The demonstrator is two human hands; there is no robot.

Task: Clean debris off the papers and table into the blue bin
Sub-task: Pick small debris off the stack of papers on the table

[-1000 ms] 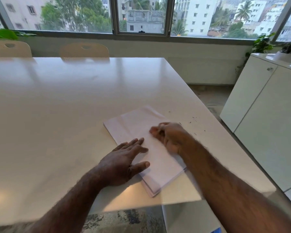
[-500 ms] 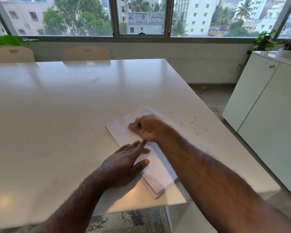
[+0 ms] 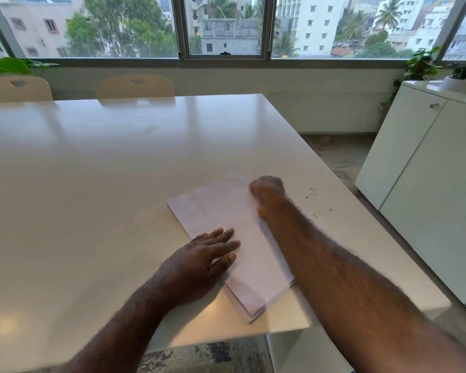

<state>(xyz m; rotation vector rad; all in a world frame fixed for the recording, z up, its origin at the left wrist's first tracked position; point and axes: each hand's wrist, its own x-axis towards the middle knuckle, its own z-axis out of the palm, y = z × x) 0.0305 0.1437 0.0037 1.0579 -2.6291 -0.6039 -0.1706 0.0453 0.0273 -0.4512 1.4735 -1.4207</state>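
At the counter's [image 3: 92,184] near edge, a person's left hand [image 3: 199,261] lies flat, fingers straight, pinning a slim stack of white papers [image 3: 226,211] so it cannot slide. Beyond it the right hand [image 3: 268,193], curled into a loose fist and apparently holding nothing, rests at the stack's far corner. Fine dark debris [image 3: 316,200] speckles the glossy white surface just beside it. No blue bin is visible.
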